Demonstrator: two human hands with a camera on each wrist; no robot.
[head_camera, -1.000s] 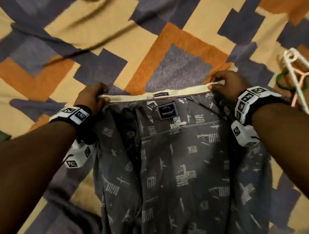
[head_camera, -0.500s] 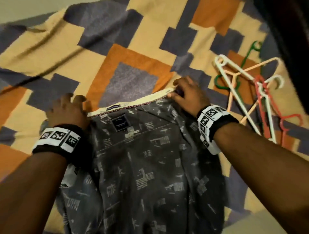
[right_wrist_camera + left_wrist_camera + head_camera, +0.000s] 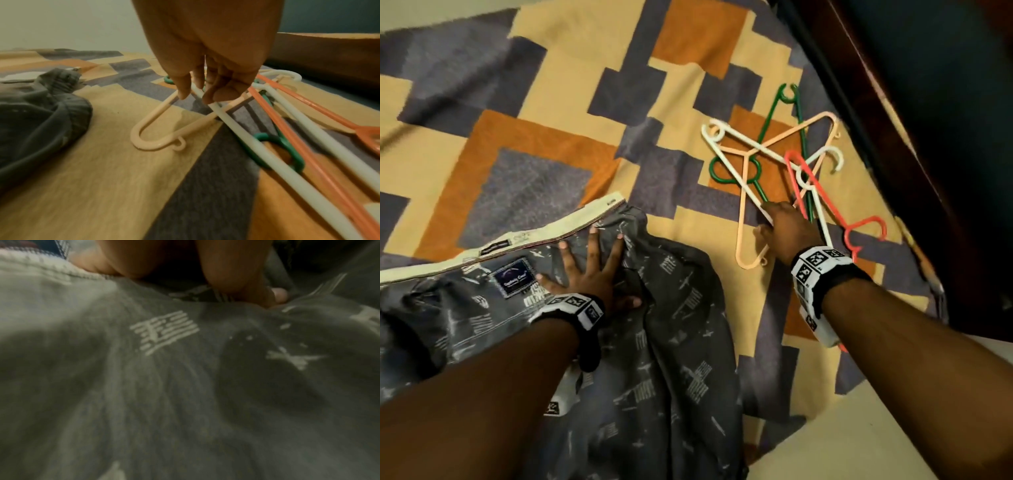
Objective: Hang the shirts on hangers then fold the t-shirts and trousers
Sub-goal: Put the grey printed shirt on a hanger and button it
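Note:
A grey printed shirt [image 3: 671, 342] with a cream collar band lies inside up on the patterned bedspread [image 3: 551, 85]. My left hand [image 3: 590, 269] rests flat on it just below the collar, fingers spread; the left wrist view shows fingers [image 3: 236, 280] pressing the cloth [image 3: 164, 386]. To the right lies a pile of plastic hangers. My right hand [image 3: 777, 219] has reached into it, and its thumb and fingers [image 3: 216, 95] pinch the bar of the white hanger [image 3: 257, 148] where it crosses the peach hanger [image 3: 156, 116]. The shirt's edge [image 3: 41, 113] lies left of that hand.
The pile also holds a green hanger [image 3: 798, 113] and a red hanger [image 3: 822, 197], tangled with the white one [image 3: 726, 162] and peach one [image 3: 741, 222]. A dark wooden frame [image 3: 893, 137] borders the bed on the right. Pale floor [image 3: 893, 428] shows at bottom right.
My right hand let go of the collar and moved right to the hangers, where it now pinches the white one. My left hand opened and lies flat on the shirt. The view swung right.

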